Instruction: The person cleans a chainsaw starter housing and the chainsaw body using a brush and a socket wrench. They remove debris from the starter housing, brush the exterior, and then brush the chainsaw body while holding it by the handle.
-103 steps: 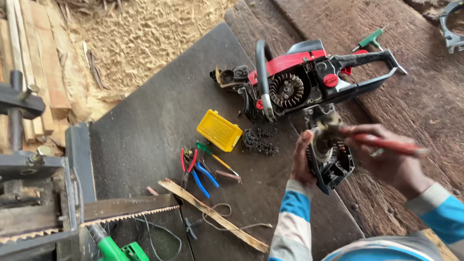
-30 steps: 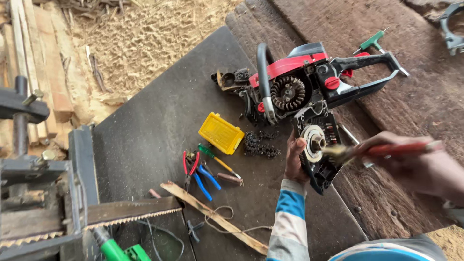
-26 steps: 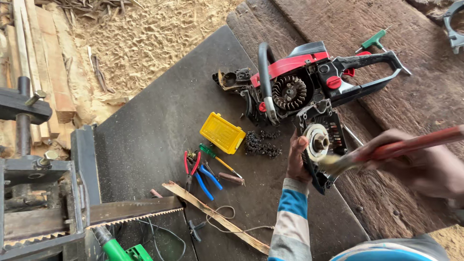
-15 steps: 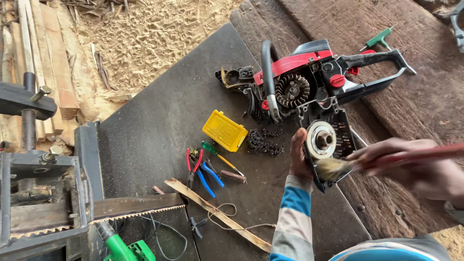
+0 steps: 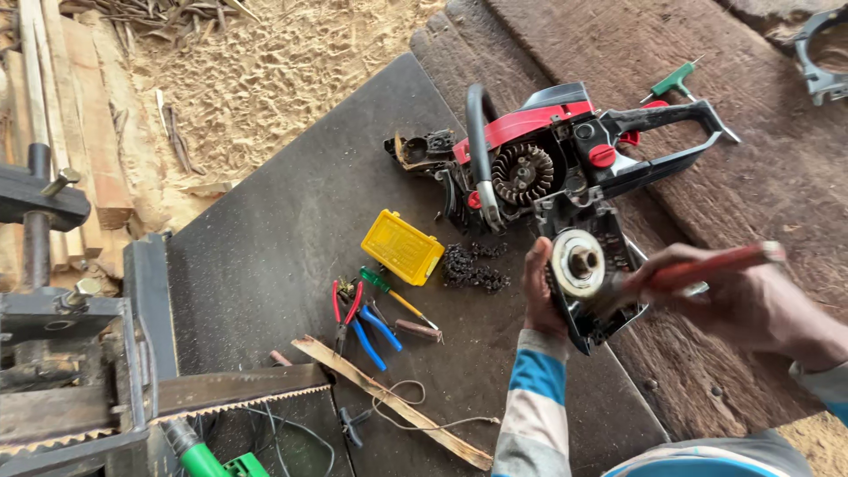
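My left hand [image 5: 536, 287] grips the edge of a black chainsaw side cover [image 5: 590, 281] with a round metal drum in it, held tilted above the dark metal table [image 5: 283, 230]. My right hand [image 5: 751, 305] holds a red-handled brush [image 5: 702, 268] whose tip touches the cover next to the drum. Just beyond the cover lies the red and black chainsaw body [image 5: 556, 155] with its flywheel fins exposed.
A yellow box [image 5: 402, 246], a coiled saw chain [image 5: 473, 265], red and blue pliers [image 5: 353, 318], a green-handled screwdriver [image 5: 393, 296] and a wooden strip [image 5: 389, 399] lie on the table. A green T-handle tool [image 5: 673, 81] rests on planks. A vise with a toothed bar [image 5: 79, 371] stands left.
The brush in my right hand has swept down and left from the air onto the cover. My left hand has kept hold of the cover, turning its drum side up.
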